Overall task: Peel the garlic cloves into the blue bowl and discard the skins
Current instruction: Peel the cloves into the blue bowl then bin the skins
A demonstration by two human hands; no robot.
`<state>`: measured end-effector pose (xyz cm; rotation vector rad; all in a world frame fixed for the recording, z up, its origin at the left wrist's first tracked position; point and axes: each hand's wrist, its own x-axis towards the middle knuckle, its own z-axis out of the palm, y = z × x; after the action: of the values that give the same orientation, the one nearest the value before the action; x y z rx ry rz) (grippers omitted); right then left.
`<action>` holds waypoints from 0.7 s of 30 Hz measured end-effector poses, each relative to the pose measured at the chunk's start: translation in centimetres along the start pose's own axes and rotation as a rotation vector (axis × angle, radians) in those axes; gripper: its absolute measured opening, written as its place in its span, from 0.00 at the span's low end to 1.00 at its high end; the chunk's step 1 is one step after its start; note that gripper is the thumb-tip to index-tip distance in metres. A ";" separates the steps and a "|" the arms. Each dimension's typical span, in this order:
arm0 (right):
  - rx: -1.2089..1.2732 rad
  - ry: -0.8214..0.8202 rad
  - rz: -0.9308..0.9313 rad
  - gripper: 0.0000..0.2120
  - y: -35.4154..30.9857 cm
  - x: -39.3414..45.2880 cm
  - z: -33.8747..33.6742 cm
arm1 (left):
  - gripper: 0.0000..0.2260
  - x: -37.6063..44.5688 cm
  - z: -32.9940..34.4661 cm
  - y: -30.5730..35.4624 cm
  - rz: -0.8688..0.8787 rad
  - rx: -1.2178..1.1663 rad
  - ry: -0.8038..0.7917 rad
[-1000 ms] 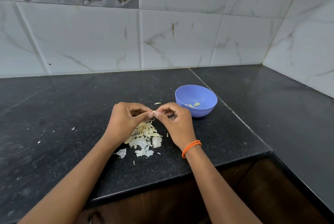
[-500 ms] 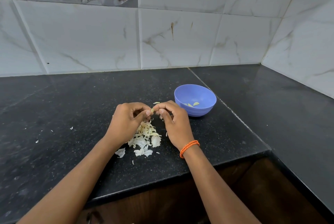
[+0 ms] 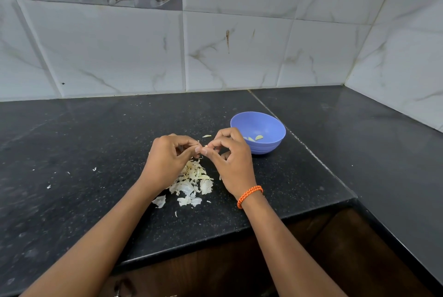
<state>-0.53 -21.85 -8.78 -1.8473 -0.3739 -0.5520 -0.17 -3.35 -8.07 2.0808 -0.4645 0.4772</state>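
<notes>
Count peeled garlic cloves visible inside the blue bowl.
2: both on the floor of the round blue plastic bowl, side by side. The right hand may hide more.

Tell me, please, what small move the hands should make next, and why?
Probably pull the last skin off: both hands, left and right, pinch a garlic clove above the skin pile, and the blue bowl waits beside the right hand.

Home kitchen: black granite counter, marble-look wall tiles.
</notes>
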 end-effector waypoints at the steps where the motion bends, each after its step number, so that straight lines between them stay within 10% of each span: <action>1: -0.001 0.001 -0.003 0.11 0.0 0.0 0.0 | 0.04 0.0 0.0 0.0 0.003 0.008 0.005; 21: 0.052 -0.036 0.037 0.03 0.8 0.2 0.0 | 0.08 -0.2 -0.2 0.7 -0.193 -0.478 -0.051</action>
<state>0.05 -22.10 -9.35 -1.8128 -0.3743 -0.4803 -0.72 -3.53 -7.53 1.6557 -0.3604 0.1756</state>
